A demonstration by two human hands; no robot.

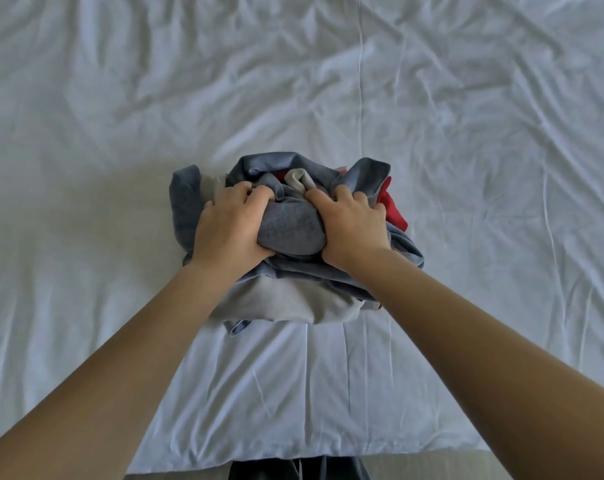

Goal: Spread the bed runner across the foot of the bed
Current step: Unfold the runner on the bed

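The bed runner [286, 230] lies bunched in a heap near the foot of the bed. It is blue-grey cloth with a pale grey side and a red part showing at its right. My left hand [229, 225] grips a fold on the left of the heap, fingers curled into the cloth. On the heap's right, my right hand [350, 225] grips another fold the same way. Both forearms reach in from the bottom corners of the view. Much of the runner is hidden inside the bundle.
The white bed sheet [466, 168] is wrinkled and fills almost the whole view. The bed's near edge [293, 460] runs along the bottom, with dark trousers just below it.
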